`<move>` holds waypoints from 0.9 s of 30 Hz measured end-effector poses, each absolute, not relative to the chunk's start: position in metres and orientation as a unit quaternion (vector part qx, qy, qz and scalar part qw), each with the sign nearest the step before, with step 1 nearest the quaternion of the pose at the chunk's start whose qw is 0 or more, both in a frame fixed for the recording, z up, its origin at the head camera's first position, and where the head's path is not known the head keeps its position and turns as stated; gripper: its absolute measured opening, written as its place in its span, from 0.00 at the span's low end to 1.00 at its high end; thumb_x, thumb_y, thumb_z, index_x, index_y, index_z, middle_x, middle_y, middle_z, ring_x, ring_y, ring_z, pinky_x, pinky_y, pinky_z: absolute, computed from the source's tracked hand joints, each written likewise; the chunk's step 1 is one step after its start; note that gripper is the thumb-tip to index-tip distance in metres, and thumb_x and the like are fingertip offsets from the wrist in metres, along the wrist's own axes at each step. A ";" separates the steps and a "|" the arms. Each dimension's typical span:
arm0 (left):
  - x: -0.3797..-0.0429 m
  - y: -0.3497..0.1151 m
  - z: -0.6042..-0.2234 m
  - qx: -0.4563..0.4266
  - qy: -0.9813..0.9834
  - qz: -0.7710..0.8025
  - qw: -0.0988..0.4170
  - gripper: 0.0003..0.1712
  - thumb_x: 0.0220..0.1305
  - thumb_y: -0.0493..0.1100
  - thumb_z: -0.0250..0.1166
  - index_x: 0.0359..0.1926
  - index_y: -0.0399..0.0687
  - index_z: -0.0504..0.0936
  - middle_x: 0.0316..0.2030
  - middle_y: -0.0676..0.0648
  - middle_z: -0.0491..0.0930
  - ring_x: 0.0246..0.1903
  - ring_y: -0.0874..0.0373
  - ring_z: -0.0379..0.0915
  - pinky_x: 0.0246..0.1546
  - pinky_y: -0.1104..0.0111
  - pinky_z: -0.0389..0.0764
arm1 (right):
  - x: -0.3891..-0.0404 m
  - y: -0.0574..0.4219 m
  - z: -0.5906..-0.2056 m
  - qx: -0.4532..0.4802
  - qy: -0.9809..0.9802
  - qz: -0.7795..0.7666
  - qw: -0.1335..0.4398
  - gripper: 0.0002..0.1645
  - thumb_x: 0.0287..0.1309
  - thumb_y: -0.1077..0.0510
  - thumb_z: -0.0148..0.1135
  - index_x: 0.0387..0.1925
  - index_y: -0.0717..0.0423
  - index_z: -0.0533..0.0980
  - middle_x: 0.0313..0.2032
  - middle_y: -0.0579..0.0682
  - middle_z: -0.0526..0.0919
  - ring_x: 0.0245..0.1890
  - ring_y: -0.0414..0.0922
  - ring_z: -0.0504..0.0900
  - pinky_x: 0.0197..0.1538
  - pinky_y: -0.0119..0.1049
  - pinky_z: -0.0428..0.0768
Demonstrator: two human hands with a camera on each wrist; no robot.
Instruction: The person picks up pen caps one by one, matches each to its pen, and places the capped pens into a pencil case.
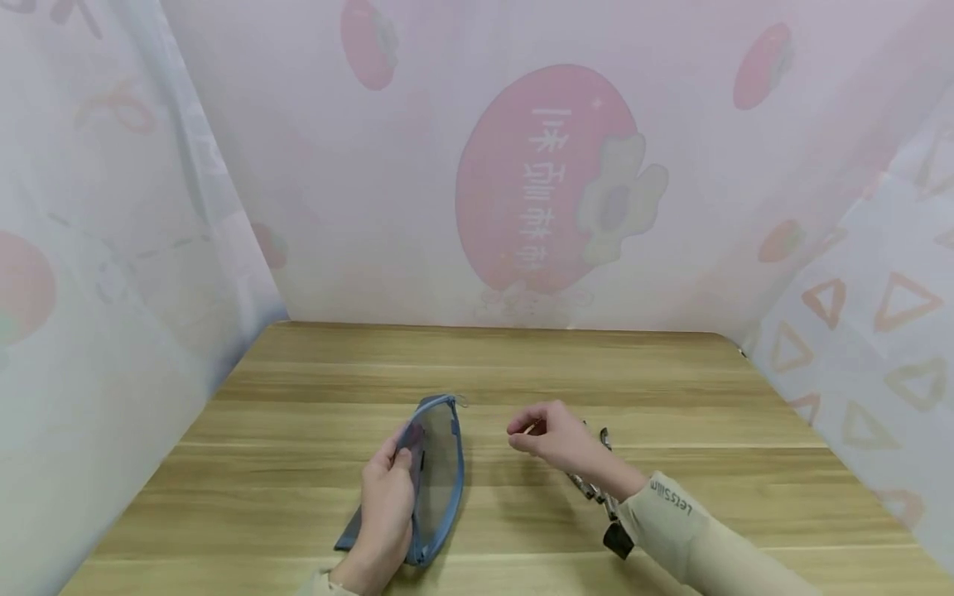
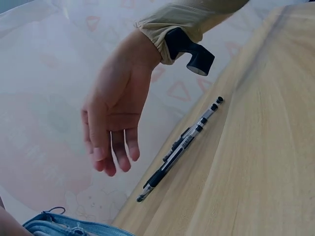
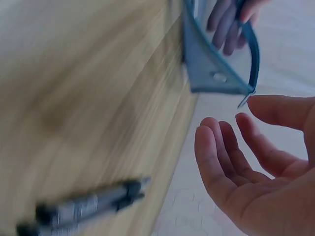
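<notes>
My left hand (image 1: 387, 501) grips a blue zip pencil pouch (image 1: 445, 530) by its left side, thumb on the near face and fingers behind. The pouch has a see-through grey panel, and its blue-edged mouth gapes toward the right. A thin zip pull hangs at its far end. To the right of the pouch my right hand (image 1: 562, 439) hovers above the table, holding nothing; its fingers are loosely bent, with thumb and fingertips apart in the right wrist view. Several black-and-clear pens (image 2: 172, 152) lie side by side on the wood, partly hidden under the right forearm in the head view.
The wood-grain table (image 1: 708, 389) is enclosed by pale printed curtains (image 1: 417, 207) at the back and both sides. A small black wrist camera (image 1: 618, 540) hangs beneath the right sleeve (image 1: 693, 530), close to the pens.
</notes>
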State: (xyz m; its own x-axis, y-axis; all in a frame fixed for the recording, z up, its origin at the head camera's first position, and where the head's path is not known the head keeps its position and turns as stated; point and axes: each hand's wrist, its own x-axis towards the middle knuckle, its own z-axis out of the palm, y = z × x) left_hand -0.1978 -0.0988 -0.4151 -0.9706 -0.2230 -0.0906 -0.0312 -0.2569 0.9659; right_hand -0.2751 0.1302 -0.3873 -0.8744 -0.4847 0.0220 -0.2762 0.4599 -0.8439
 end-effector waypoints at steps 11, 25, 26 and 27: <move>-0.196 -0.099 -0.412 0.103 -0.652 -0.747 0.075 0.28 0.77 0.29 0.35 0.75 0.35 0.50 0.75 0.37 0.44 0.73 0.45 0.39 0.70 0.53 0.49 | -0.292 0.149 -0.393 -0.256 0.882 -0.386 0.089 0.06 0.59 0.64 0.67 0.37 0.65 0.81 0.35 0.52 0.83 0.33 0.48 0.81 0.33 0.34 0.80; -0.194 -0.099 -0.410 0.092 -0.726 -0.678 0.076 0.28 0.77 0.31 0.38 0.75 0.41 0.54 0.75 0.40 0.46 0.73 0.44 0.38 0.70 0.49 0.48 | -0.300 0.152 -0.401 -0.251 0.909 -0.320 0.096 0.10 0.55 0.67 0.69 0.39 0.66 0.80 0.31 0.51 0.82 0.31 0.43 0.79 0.35 0.36 0.80; -0.194 -0.099 -0.410 0.093 -0.726 -0.677 0.075 0.28 0.77 0.31 0.37 0.75 0.42 0.54 0.75 0.40 0.46 0.73 0.45 0.38 0.70 0.49 0.48 | -0.300 0.152 -0.402 -0.249 0.910 -0.317 0.096 0.10 0.55 0.67 0.70 0.39 0.66 0.80 0.32 0.52 0.82 0.31 0.42 0.79 0.36 0.37 0.80; -0.195 -0.099 -0.410 0.095 -0.725 -0.678 0.074 0.28 0.77 0.31 0.38 0.75 0.42 0.54 0.75 0.40 0.46 0.73 0.44 0.38 0.70 0.49 0.48 | -0.300 0.152 -0.402 -0.247 0.912 -0.314 0.096 0.10 0.55 0.67 0.70 0.40 0.65 0.80 0.32 0.51 0.82 0.31 0.42 0.79 0.36 0.37 0.80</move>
State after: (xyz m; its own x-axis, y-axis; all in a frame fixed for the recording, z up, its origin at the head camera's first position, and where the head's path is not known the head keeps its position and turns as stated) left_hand -0.1946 -0.0989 -0.4103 -0.9709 -0.2387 -0.0213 -0.0373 0.0629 0.9973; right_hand -0.3005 0.1517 -0.4023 -0.8595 -0.5107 -0.0196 -0.3903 0.6808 -0.6199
